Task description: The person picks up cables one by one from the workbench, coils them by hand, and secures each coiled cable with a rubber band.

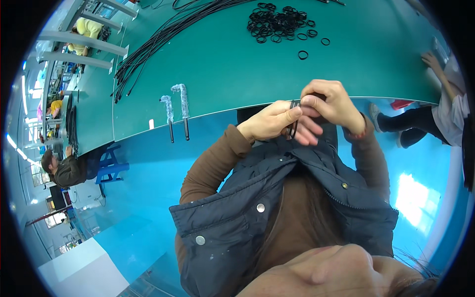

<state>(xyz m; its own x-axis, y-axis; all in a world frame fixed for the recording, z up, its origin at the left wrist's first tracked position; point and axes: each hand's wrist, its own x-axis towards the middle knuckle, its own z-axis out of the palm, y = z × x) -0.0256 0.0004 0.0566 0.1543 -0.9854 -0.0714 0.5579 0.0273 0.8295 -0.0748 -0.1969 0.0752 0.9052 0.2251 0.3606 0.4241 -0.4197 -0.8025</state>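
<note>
Several thin black rings (294,129), like rubber bands, loop around the fingers of my left hand (274,120), whose thumb presses down beside them. Those fingers reach out past the table's near edge, over my lap. Close against it, my right hand (332,101) is bent in a pinch at the upper end of the rings, thumb against index finger. Its fingertips partly hide what it grips. Beyond both hands, a heap of similar black rings (274,24) lies on the green table (222,64), with a few loose ones (303,55) nearby.
Two hooked pieces (184,101) with grey fuzzy wrapping and black ends overhang the table's edge at left. Long black cords (158,39) stretch across the far left. One person (448,99) is at the right; another (69,171) sits far left near a blue stool (111,166).
</note>
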